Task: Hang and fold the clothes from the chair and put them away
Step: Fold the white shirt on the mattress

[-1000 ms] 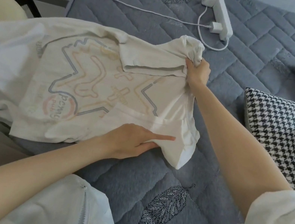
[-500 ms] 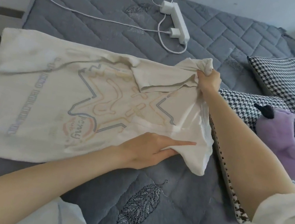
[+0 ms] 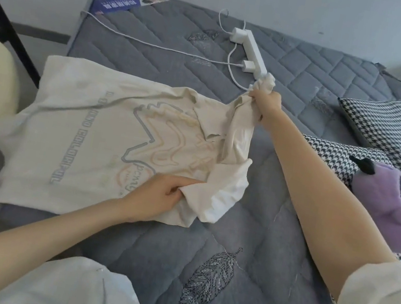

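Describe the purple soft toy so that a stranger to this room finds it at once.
On the grey quilted mattress, look right to the two black-and-white houndstooth cushions. The soft toy rests on the nearer one, at the picture's right edge. It alone is purple and fuzzy, with a black tip.

White T-shirt (image 3: 79,117) on grey mattress (image 3: 315,73)

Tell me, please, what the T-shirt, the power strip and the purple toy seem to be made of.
T-shirt: soft matte knit, probably cotton; it drapes and bunches. Power strip: hard, smooth white plastic, judging by crisp edges. Purple toy: fuzzy plush, likely synthetic.
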`<control>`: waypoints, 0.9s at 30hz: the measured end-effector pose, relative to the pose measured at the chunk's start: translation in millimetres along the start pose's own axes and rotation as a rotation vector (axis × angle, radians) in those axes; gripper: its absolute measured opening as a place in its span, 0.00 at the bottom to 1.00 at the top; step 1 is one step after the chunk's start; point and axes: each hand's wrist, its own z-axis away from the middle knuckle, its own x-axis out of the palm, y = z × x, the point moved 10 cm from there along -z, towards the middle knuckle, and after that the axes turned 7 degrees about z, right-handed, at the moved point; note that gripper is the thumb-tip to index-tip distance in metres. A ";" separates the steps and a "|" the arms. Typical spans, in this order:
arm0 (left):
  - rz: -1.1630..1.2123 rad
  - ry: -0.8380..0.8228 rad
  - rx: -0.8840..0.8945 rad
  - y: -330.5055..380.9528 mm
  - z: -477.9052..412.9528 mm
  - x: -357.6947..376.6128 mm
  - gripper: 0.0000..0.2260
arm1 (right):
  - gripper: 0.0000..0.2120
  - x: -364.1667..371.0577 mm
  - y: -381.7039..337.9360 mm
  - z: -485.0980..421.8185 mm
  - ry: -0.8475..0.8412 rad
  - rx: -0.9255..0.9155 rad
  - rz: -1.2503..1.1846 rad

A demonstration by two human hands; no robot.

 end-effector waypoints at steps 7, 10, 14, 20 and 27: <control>0.206 0.090 -0.243 -60.3 53.0 -59.4 0.31 | 0.09 98.3 -58.7 31.1 -0.100 -0.074 -0.035; 0.310 0.118 -0.350 -89.4 75.4 -67.4 0.29 | 0.11 146.7 -71.9 47.4 -0.158 -0.122 0.012; 0.299 0.049 -0.454 -111.1 90.2 -63.3 0.23 | 0.14 195.7 -73.4 58.0 -0.247 -0.161 0.154; 0.136 0.215 -0.483 -107.0 72.0 -82.4 0.56 | 0.28 220.5 -56.1 76.0 -0.532 -0.135 0.087; -0.514 0.281 -0.282 -62.3 46.5 -82.9 0.35 | 0.17 173.6 -11.6 69.8 -0.349 -0.190 0.377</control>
